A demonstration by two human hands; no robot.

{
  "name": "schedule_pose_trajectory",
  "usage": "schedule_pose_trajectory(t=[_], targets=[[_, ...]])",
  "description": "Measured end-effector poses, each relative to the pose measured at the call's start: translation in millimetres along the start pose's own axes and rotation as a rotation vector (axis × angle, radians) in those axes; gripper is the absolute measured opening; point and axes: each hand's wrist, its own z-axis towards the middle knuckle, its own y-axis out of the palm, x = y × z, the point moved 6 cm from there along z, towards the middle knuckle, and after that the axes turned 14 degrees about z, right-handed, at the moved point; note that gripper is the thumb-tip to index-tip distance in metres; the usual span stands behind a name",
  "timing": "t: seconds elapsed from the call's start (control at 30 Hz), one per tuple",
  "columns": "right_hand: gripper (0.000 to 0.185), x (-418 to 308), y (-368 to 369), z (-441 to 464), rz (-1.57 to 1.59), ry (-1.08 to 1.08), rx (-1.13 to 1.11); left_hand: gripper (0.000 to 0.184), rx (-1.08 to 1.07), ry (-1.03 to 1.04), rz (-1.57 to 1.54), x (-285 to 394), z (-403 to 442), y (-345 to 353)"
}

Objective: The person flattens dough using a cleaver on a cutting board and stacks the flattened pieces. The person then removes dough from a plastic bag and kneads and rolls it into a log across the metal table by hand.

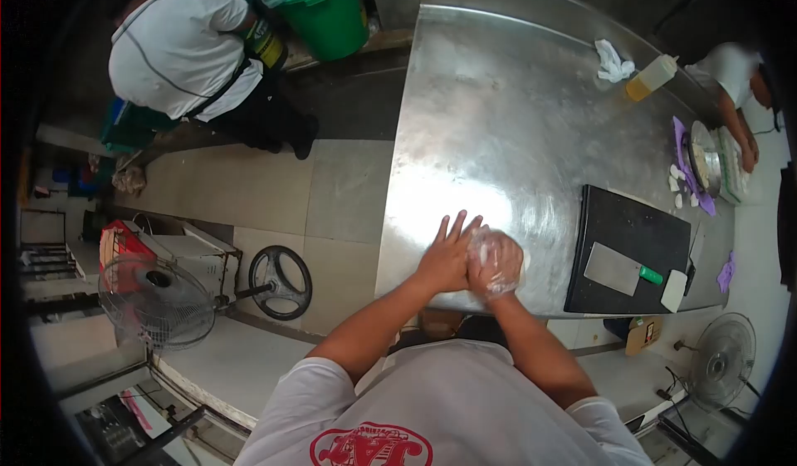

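Observation:
My left hand is bare, its fingers spread and pointing away from me over the near edge of the steel table. Its thumb side lies against my right hand, which wears a clear plastic glove. The gloved fingers are curled downward close to the tabletop. A sliver of something white shows at the right side of the glove; the rest of it is hidden under the hand.
Right of my hands, a black cutting board bears a cleaver with a green handle. Farther back are an oil bottle, a crumpled white cloth and a metal bowl. Two other people work nearby. A fan stands left.

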Motion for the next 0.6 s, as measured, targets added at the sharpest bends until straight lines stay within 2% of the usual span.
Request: schedule_pose_trajectory(t=[0.1, 0.3, 0.37, 0.4, 0.47, 0.5, 0.53, 0.57, 0.6], targets=[[0.046, 20.7, 1.7, 33.5, 0.087, 0.024, -0.018, 0.1, -0.082, -0.039, 0.0, -10.6, 41.4, -21.5], [0.042, 58.6, -0.5, 85.3, 0.254, 0.077, 0.089, 0.109, -0.077, -0.083, 0.059, -35.1, 103.5, -27.1], [0.041, 72.3, 4.1, 105.5, 0.221, 0.083, 0.094, 0.103, -0.116, -0.144, 0.115, -32.7, 115.6, -42.2], [0.037, 80.0, 11.8, 112.8, 0.189, 0.083, 0.024, 0.103, -0.114, -0.149, 0.128, -33.3, 115.9, -37.8], [0.032, 68.3, 4.3, 118.7, 0.176, 0.062, -0.038, 0.086, 0.067, -0.143, 0.114, -30.4, 107.6, -29.7], [0.032, 66.4, 4.7, 114.8, 0.141, 0.038, -0.073, 0.086, 0.064, -0.14, 0.117, -22.4, 102.9, -35.3], [0.032, 66.1, -0.5, 106.1, 0.14, 0.036, -0.07, 0.081, -0.084, -0.19, -0.054, -20.8, 98.0, -33.5], [0.035, 67.9, -2.6, 98.6, 0.343, 0.155, -0.134, 0.077, -0.236, -0.235, -0.224, -14.7, 90.3, -33.0], [0.039, 70.1, -5.2, 89.9, 0.546, 0.28, -0.194, 0.059, -0.086, -0.115, -0.205, 6.5, 83.7, -55.4]])
